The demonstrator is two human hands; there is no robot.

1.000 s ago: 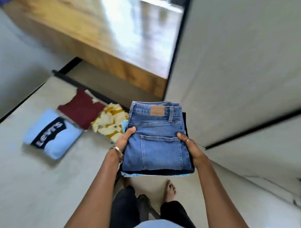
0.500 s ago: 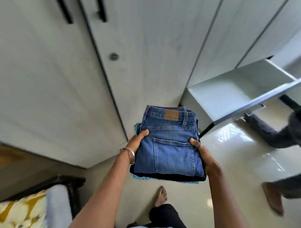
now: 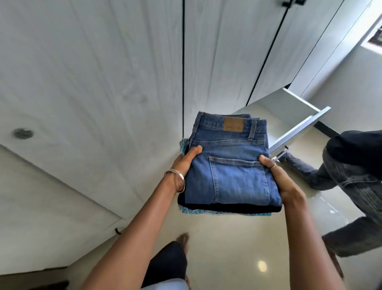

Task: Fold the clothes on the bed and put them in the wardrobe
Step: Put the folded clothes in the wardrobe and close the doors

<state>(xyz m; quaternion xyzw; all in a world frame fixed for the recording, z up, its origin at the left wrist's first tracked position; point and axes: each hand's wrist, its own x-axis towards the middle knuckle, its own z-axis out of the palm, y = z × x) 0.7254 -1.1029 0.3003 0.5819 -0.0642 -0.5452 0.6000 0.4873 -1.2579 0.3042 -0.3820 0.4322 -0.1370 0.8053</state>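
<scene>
I carry a stack of folded clothes at chest height, with blue jeans [image 3: 229, 163] on top, a black garment [image 3: 208, 207] under them and a teal patterned piece [image 3: 196, 212] at the bottom. My left hand [image 3: 184, 161] grips the stack's left edge, thumb on the denim. My right hand [image 3: 279, 178] grips the right edge, thumb on top. The white wardrobe [image 3: 124, 72] with shut doors fills the view ahead. An open white drawer [image 3: 289, 116] juts from it just beyond the stack, to the right.
Another person in dark jeans [image 3: 355, 186] stands on the glossy floor [image 3: 237, 248] at the right, close to the drawer. Black door handles [image 3: 292, 2] show at the top. My bare foot [image 3: 183, 240] is below the stack.
The view has turned from the bed with folded clothes to the wardrobe. The stack stays in both hands, and the open drawer is now closer, right behind it.
</scene>
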